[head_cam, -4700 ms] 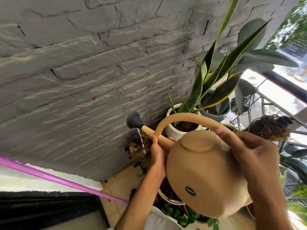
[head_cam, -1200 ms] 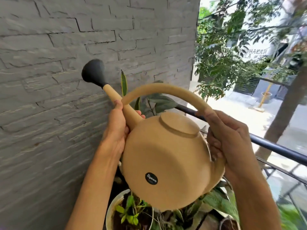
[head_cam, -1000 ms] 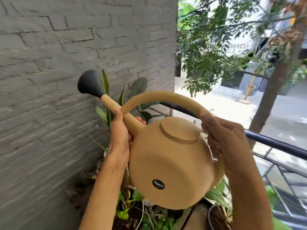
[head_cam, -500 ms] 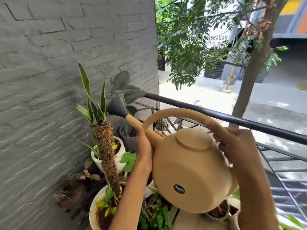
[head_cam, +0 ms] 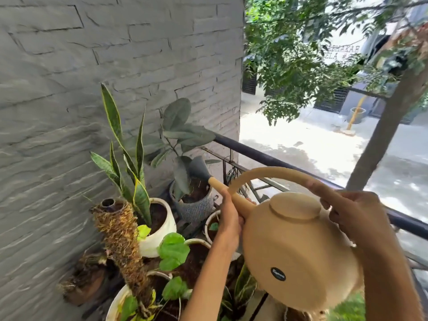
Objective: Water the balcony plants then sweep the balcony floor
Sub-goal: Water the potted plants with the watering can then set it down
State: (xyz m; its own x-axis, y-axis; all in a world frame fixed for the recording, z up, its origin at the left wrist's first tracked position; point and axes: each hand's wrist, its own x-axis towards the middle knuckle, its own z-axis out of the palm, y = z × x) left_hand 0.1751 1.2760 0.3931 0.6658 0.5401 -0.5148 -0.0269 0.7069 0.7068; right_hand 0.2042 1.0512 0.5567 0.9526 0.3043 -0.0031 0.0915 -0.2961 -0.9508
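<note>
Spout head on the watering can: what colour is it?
Dark grey, on a tan watering can; the spout head shows in the head view.

The wall [head_cam: 115,66] runs along the left, the railing [head_cam: 266,158] across the right, meeting at the corner. Pots cluster in that corner: the snake plant [head_cam: 129,158] nearest the wall, the rubber plant [head_cam: 183,135] behind it, the moss pole [head_cam: 120,239] in front. The can [head_cam: 301,251] hangs right of them (spout [head_cam: 199,169] over the rubber plant's pot [head_cam: 194,205]).

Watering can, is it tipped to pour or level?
Tipped: the watering can leans spout-first toward the grey pot. Water flow: cannot tell.
</note>
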